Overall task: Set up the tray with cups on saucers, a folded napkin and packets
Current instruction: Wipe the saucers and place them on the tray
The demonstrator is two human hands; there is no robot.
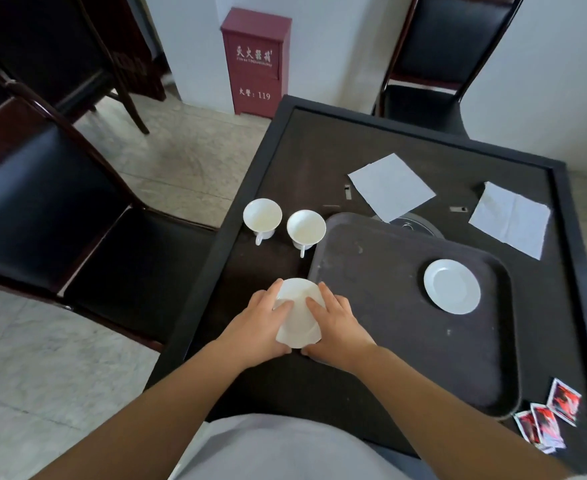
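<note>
**Two hands held a white saucer by the tray**

The person's left hand (257, 327) and right hand (337, 327) both held one round white china saucer (299, 317). The hands pressed on it from each side, with fingers (282, 308) lying over its top. The saucer was tilted up, above the dark table (319, 150).

Just to the right of the grip lay the big dark brown plastic tray (389, 271). Its near left edge was close to the right hand. Farther right, on the tray, sat a second white round saucer (452, 286), flat and alone.

Past the hands, on the table, stood two white cups with little handles (262, 216) (306, 227). They were side by side, just left of the tray and not on it.

Farther away and to the right lay two flat white paper napkins (390, 187) (510, 220). One had a corner over the tray's far edge.

Near the person's right side, off the tray's near corner, lay a few small red and white packets (548, 417) in a bunch.

A black chair (43, 202) stood left of the table.
</note>
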